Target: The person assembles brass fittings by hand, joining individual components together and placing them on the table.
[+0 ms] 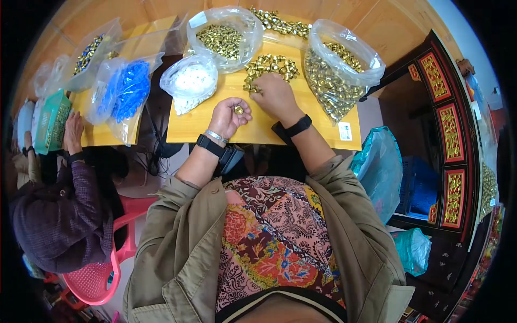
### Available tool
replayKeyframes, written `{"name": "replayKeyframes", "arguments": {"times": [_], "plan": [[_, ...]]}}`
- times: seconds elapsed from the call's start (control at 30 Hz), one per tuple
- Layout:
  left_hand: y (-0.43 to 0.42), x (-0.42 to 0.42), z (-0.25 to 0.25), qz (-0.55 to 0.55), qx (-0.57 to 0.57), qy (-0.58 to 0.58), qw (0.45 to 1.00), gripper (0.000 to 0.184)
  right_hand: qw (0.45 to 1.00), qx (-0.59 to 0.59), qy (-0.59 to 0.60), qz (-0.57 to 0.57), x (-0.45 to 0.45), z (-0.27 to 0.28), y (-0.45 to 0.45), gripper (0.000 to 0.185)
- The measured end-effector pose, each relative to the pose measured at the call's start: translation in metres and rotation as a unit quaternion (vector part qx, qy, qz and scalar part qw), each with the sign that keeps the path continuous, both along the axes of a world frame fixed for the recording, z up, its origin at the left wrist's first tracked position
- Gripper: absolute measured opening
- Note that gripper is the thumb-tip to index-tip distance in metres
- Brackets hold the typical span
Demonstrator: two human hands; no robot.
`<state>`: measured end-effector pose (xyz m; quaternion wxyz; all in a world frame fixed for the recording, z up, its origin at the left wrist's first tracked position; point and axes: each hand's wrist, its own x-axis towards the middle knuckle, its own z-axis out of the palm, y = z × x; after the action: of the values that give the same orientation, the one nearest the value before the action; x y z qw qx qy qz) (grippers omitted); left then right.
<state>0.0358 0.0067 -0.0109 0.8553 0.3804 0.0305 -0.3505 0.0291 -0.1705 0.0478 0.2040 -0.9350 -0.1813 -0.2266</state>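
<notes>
My left hand (231, 117) is turned palm up over the yellow table, fingers curled around a small round brass fitting (238, 110). Beside it, my right hand (276, 97) is back up with its fingers bent down at the near edge of a loose pile of brass fittings (272, 65). Those fingertips are mostly hidden, so what they pinch cannot be made out. Left of my hands stands an open plastic bag of small white parts (195, 81). To the right, a large clear bag of brass fittings (334, 81) leans on the table.
Behind lie another bag of brass fittings (219, 42) and more loose pieces (280, 22). At the left table, a co-worker's hand (73, 129) touches a green basket (54, 121) near a bag of blue parts (129, 89). A teal bag (379, 167) hangs off the right side.
</notes>
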Motion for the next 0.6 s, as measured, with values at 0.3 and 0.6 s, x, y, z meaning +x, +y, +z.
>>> {"name": "replayKeyframes", "arguments": {"times": [0.3,0.6], "plan": [[-0.001,-0.002,0.005,0.001,0.012,-0.002,1.0,0.028,0.999,-0.05,-0.004,-0.02,0.008,-0.012,-0.004,0.017],[-0.011,-0.006,0.022,-0.015,0.078,-0.02,0.997,0.034,0.81,0.519,0.267,0.056,-0.006,-0.011,-0.017,0.023]]}}
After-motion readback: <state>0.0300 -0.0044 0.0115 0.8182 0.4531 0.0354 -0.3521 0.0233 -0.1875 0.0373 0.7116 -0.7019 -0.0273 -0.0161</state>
